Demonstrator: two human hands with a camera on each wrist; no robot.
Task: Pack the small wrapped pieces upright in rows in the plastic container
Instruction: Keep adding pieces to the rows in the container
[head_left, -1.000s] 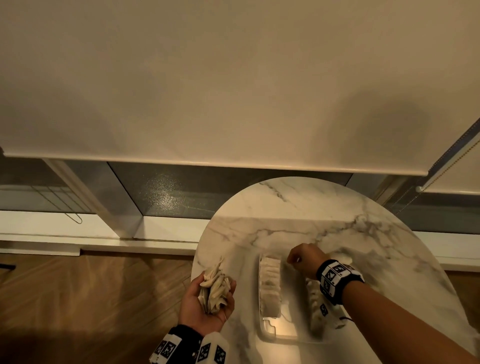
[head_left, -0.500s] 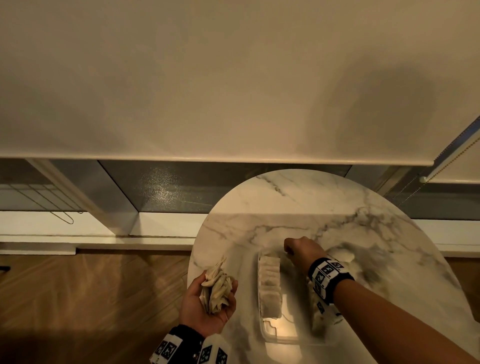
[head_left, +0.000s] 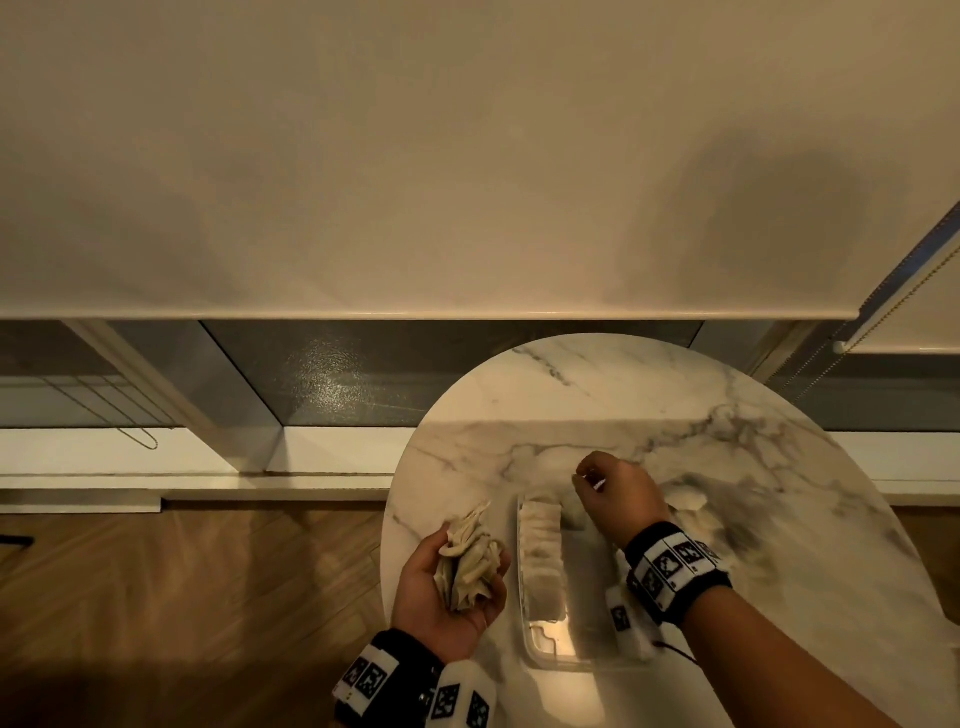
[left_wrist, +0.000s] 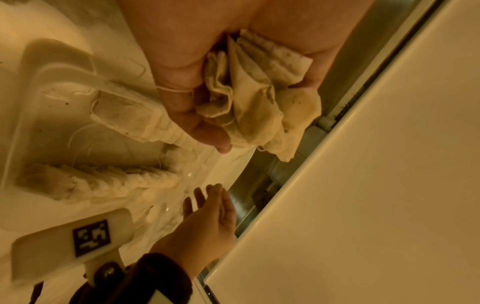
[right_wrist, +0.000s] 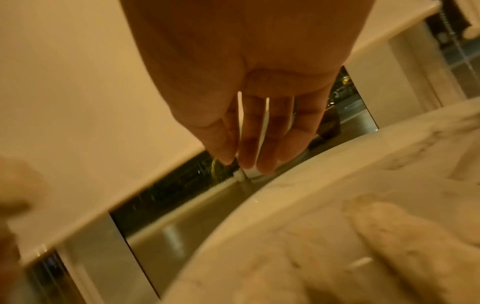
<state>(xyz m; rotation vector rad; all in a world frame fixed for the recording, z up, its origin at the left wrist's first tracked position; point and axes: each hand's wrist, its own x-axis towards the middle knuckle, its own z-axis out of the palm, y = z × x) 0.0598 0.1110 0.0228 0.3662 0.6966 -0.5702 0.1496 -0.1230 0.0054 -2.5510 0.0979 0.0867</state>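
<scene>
Left hand, palm up at the near left edge of the marble counter, cupping a bunch of wrapped pieces; grip curled round the bunch, thumb lying across it, as seen in the left wrist view. Just right of that grip, touching nothing of it: the clear plastic container flat on the counter. Inside, a row of pieces standing upright along the wall nearest the left grip; a second row along the far wall, visible from the left wrist, with loose threads between the two. Right hand raised above the far end of the container, beyond both rows; grip spread, fingers straight and slightly apart, nothing held. More loose pieces heaped on the counter just right of the right grip, partly hidden behind the wrist. Right wrist view blurred. Marker bands on both wrists.
</scene>
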